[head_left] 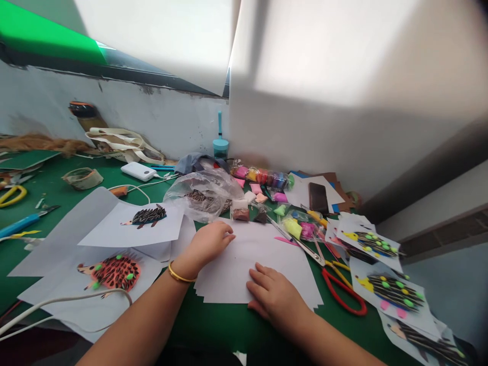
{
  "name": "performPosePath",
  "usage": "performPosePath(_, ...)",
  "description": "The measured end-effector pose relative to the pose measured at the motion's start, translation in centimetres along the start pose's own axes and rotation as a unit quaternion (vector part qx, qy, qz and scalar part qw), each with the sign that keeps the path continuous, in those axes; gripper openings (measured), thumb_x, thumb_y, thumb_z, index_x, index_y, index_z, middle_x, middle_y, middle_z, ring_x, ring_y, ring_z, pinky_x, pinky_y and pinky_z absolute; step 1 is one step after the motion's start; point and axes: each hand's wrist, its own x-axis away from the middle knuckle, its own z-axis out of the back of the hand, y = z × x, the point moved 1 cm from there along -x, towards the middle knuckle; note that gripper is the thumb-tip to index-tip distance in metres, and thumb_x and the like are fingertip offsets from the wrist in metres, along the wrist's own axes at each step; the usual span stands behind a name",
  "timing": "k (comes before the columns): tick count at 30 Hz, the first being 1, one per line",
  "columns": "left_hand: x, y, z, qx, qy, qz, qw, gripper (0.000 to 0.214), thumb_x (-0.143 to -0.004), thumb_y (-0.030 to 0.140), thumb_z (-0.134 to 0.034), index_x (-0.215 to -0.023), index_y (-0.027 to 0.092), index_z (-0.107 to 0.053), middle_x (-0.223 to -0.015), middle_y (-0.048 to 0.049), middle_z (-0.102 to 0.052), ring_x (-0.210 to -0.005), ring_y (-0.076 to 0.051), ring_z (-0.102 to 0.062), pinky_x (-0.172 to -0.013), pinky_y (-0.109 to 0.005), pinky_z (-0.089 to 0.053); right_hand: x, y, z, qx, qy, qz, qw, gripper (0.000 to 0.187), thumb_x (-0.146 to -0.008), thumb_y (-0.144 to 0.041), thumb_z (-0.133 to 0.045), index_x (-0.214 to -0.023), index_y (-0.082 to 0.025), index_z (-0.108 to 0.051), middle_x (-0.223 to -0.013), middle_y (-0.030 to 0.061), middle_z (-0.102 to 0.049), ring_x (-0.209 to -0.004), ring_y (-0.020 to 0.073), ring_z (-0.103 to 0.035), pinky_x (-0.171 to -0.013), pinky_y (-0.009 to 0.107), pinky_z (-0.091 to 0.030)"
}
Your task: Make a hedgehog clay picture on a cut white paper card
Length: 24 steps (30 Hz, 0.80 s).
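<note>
A stack of white paper sheets point(244, 269) lies in front of me on the green table, its lower edges slightly fanned. At the stack's upper left edge is my left hand point(209, 245), with a yellow bracelet point(181, 273) on the wrist. Its fingers are loosely bent and no object shows in them. My right hand point(276, 295) rests on the lower right part of the paper, fingers stretched out and holding nothing. Just beyond the paper sit a brown clay block point(241, 213) and a clear plastic bag of striped seeds point(206, 195). A pink strip point(285, 241) lies on the sheet.
Red-handled scissors point(343, 292) lie to the right, beside several hedgehog pictures point(396, 292). More hedgehog pictures point(114, 272) lie on the left, crossed by a white cable point(57, 301). Behind are coloured clay packets point(292, 226), a phone point(317, 197) and a white power bank point(139, 172).
</note>
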Motion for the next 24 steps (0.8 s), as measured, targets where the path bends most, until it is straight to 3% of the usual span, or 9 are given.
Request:
performPosePath(4, -0.1, -0.2, -0.6, -0.040, -0.009, 0.004, 0.999, 0.027, -0.087, 0.034, -0.057, -0.104, 0.020, -0.072, -0.113, -0.0103, -0.071, -0.104, -0.027, -0.065, -0.091, -0.035, -0.048, 0.3, -0.8, -0.2, 0.029, 0.045, 0.022, 0.998, 0.014, -0.090, -0.018, -0.057, -0.102, -0.018, -0.065, -0.111, 0.0134, -0.072, -0.109, 0.0326, -0.066, -0.084, 0.047, -0.058)
performPosePath(7, -0.7, -0.7, -0.4, -0.016, -0.012, 0.022, 1.000, 0.031, -0.088, 0.038, -0.055, -0.109, 0.022, -0.071, -0.116, -0.0080, -0.071, -0.101, -0.025, -0.066, -0.088, -0.033, -0.049, 0.3, -1.3, 0.0, 0.021, 0.080, 0.033, 0.996, 0.015, -0.089, -0.011, -0.053, -0.096, -0.019, -0.064, -0.106, 0.0100, -0.074, -0.107, 0.0300, -0.067, -0.084, 0.043, -0.058)
performPosePath(11, -1.2, -1.1, 0.1, 0.025, -0.019, 0.032, 0.999, 0.035, -0.088, 0.044, -0.052, -0.107, 0.023, -0.073, -0.110, -0.0063, -0.074, -0.097, -0.025, -0.068, -0.084, -0.031, -0.049, 0.0, -1.9, 0.2, 0.002, 0.068, 0.035, 0.997, 0.013, -0.089, -0.022, -0.057, -0.099, -0.019, -0.063, -0.107, 0.0110, -0.073, -0.105, 0.0317, -0.067, -0.081, 0.044, -0.058)
performPosePath(15, -1.5, -1.4, 0.1, 0.078, -0.007, 0.040, 0.996, 0.035, -0.088, 0.044, -0.051, -0.101, 0.022, -0.075, -0.104, -0.0060, -0.075, -0.093, -0.024, -0.068, -0.083, -0.031, -0.050, -0.6, -2.5, 0.1, -0.027, 0.090, 0.042, 0.995, 0.019, -0.088, -0.009, -0.050, -0.094, -0.021, -0.062, -0.102, 0.0071, -0.074, -0.099, 0.0262, -0.068, -0.078, 0.038, -0.057)
performPosePath(17, -1.6, -1.7, 0.2, 0.129, 0.006, 0.048, 0.991, 0.034, -0.087, 0.044, -0.052, -0.099, 0.021, -0.074, -0.103, -0.0059, -0.075, -0.093, -0.024, -0.068, -0.084, -0.032, -0.050, -1.1, -2.3, 0.8, -0.097, 0.085, 0.000, 0.992, 0.021, -0.084, -0.008, -0.049, -0.092, -0.021, -0.062, -0.101, 0.0068, -0.074, -0.095, 0.0234, -0.069, -0.079, 0.035, -0.057)
performPosePath(20, -1.6, -1.9, 0.7, 0.270, 0.069, 0.044, 0.959, 0.038, -0.088, 0.048, -0.053, -0.103, 0.018, -0.072, -0.109, -0.0076, -0.074, -0.101, -0.024, -0.066, -0.092, -0.035, -0.049, -1.7, -0.4, 3.1, -0.229, 0.063, -0.152, 0.959, 0.016, -0.081, -0.012, -0.049, -0.086, -0.022, -0.060, -0.098, 0.0055, -0.072, -0.087, 0.0193, -0.068, -0.076, 0.029, -0.056)
performPosePath(22, -1.6, -1.7, 1.2, 0.397, 0.126, 0.025, 0.909, 0.044, -0.091, 0.052, -0.051, -0.110, 0.017, -0.069, -0.116, -0.0098, -0.071, -0.111, -0.024, -0.063, -0.099, -0.036, -0.047, -1.9, 2.2, 5.2, -0.285, 0.076, -0.266, 0.918, 0.016, -0.089, -0.021, -0.045, -0.088, -0.022, -0.060, -0.088, 0.0041, -0.069, -0.074, 0.0171, -0.065, -0.061, 0.025, -0.052)
performPosePath(24, -1.6, -1.4, 1.5, 0.502, 0.168, 0.009, 0.848, 0.047, -0.092, 0.055, -0.050, -0.113, 0.016, -0.067, -0.121, -0.0114, -0.069, -0.116, -0.024, -0.061, -0.103, -0.037, -0.044, -2.2, 5.5, 7.2, -0.292, 0.145, -0.347, 0.880, 0.018, -0.092, -0.033, -0.047, -0.089, -0.021, -0.059, -0.074, 0.0010, -0.064, -0.062, 0.0154, -0.059, -0.054, 0.024, -0.047)
